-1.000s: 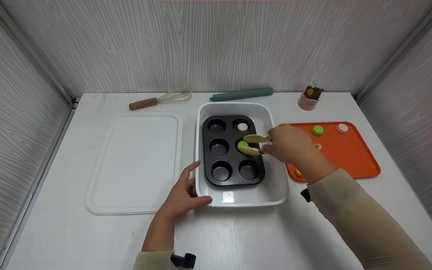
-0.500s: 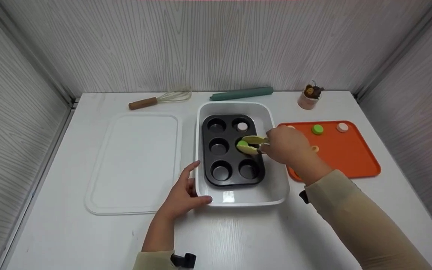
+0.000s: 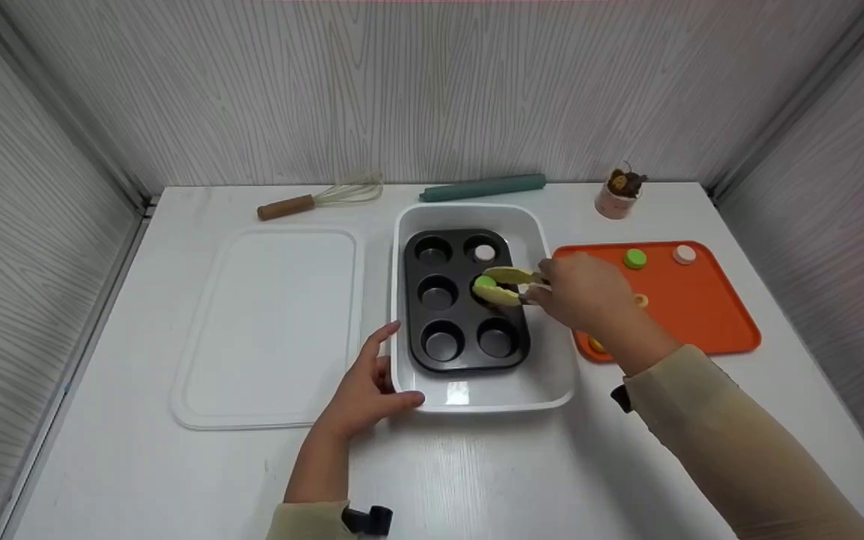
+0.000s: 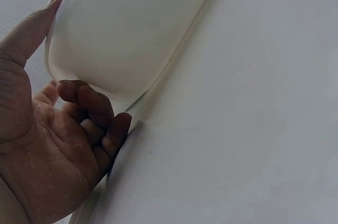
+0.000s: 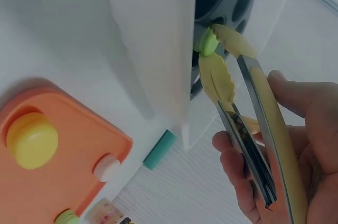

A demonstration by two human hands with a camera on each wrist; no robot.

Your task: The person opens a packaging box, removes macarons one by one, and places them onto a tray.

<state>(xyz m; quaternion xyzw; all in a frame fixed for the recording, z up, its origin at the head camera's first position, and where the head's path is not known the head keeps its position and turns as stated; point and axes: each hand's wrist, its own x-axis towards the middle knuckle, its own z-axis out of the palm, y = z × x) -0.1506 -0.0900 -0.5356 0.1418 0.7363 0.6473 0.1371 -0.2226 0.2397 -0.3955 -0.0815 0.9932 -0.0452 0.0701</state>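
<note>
**Over the muffin tin: second piece at its cup**

At the tin's middle right cup, right hand (image 3: pixel 578 291) grips yellow tongs (image 3: pixel 511 286), tips pinching a green piece (image 3: pixel 484 283). Left hand (image 3: pixel 368 390) grasps the corner of the white dish (image 3: pixel 477 401) that holds the muffin tin (image 3: pixel 464 352). Judged: white piece (image 3: pixel 484 253) seated in one cup; four cups bare. Orange tray (image 3: pixel 709 330) holds several more pieces.

Left hand (image 4: pixel 47 145) cups rounded corner of white dish (image 4: pixel 127 28); thumb against its far side, fingers (image 4: pixel 95 113) curled beneath, white table (image 4: pixel 248 129) under.
</note>
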